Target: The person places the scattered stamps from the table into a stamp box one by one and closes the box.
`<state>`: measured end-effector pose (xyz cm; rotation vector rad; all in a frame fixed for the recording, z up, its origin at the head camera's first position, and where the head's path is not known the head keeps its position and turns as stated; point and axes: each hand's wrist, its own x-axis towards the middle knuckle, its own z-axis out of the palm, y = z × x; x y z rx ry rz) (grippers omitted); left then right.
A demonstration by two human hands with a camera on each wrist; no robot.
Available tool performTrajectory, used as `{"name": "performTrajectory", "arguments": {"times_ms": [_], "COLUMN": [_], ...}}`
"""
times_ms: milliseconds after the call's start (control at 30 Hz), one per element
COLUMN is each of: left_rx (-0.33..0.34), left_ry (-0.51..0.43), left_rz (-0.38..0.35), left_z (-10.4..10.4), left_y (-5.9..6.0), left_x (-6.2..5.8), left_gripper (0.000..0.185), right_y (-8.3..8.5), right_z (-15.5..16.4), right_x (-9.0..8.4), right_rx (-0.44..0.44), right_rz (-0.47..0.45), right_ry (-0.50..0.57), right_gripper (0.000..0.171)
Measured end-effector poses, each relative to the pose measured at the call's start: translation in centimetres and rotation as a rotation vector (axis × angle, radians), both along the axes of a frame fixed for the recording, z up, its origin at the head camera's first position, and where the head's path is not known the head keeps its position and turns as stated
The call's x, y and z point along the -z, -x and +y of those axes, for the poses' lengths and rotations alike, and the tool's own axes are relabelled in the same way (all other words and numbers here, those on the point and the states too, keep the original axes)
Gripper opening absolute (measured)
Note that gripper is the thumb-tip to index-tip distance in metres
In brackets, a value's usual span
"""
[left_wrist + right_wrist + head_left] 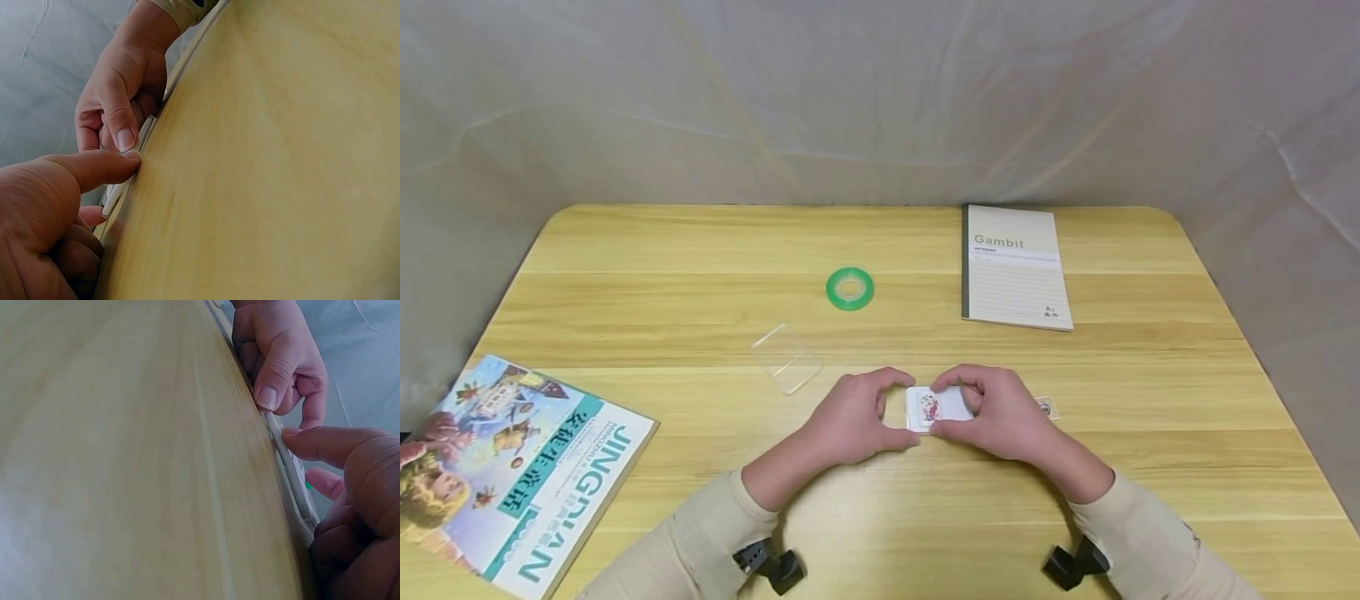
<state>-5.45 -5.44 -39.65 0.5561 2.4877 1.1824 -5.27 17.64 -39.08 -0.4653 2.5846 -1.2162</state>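
small white card with a colourful printed figure (934, 407), lying flat on the pale wooden table (700, 283), pinched between my left hand (850, 421) and right hand (1000, 412), thumbs and forefingers curled on its edges. clear plastic sleeve (786, 357) beyond my left fingers; green tape ring (850, 288) farther off.

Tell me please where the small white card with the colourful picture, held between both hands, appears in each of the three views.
Head view: the small white card with a colourful picture lies low of centre, pinched between the left hand and the right hand.
Left wrist view: its thin white edge shows left of centre.
Right wrist view: its edge runs along the right side.
Shared landmark: the light wooden table.
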Motion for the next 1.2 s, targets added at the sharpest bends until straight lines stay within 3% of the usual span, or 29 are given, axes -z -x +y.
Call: {"name": "performTrajectory", "arguments": {"times_ms": [700,1200], "left_rx": [-0.003,-0.009], "left_ry": [0.021,0.002], "left_rz": [-0.013,-0.012], "left_z": [0.0,0.0], "left_y": [0.0,-0.1], "left_x": [-0.1,-0.1], "left_gripper": [0.065,0.064], "right_y": [-0.3,-1.2], "right_z": [0.1,3.1], "right_x": [-0.5,-1.6], "right_rx": [0.022,0.071], "right_rz": [0.001,0.052], "right_ry": [0.009,0.009], "right_gripper": [0.04,0.043]}}
